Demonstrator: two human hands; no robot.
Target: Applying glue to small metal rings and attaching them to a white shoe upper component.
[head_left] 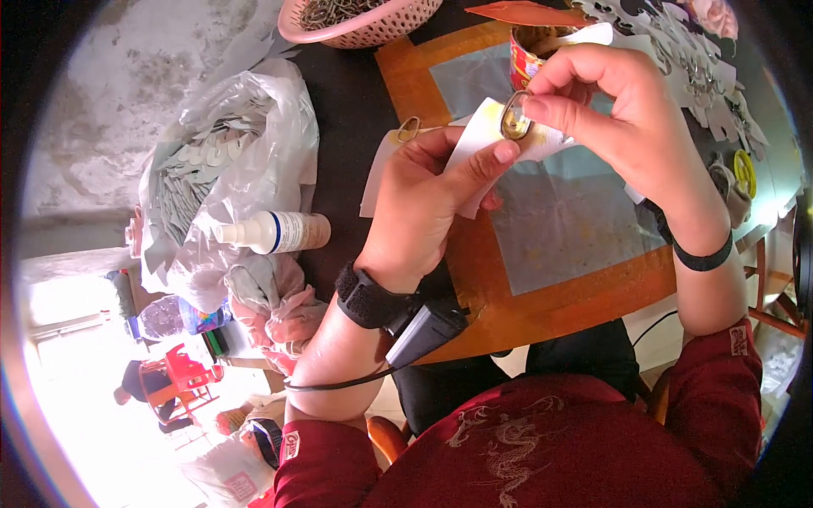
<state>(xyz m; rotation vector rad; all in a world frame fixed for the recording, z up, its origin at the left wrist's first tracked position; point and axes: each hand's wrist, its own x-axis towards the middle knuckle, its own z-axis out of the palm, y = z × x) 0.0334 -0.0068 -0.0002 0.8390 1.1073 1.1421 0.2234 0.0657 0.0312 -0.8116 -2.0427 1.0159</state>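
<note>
My left hand (411, 203) pinches a white flat piece (470, 152) between thumb and fingers, over the table. A yellowish smear shows on the piece's upper part. Thumb and forefinger of my right hand (622, 118) are closed on an oval metal ring (506, 117), held against that smear. Just beyond the left hand, a second white piece (373, 186) lies with another metal ring (409, 129) at its top edge. Behind the right hand stands a red open tin (522, 63); something white lies across its mouth. The other right-hand fingers partly hide the tin.
A translucent sheet edged with orange tape (483, 262) covers part of the dark table. To the left are a plastic bag (292, 110) of pale cut pieces and a white bottle (296, 231) lying down. A pink basket (364, 34) of metal rings sits behind; white pieces with rings (699, 76) lie right.
</note>
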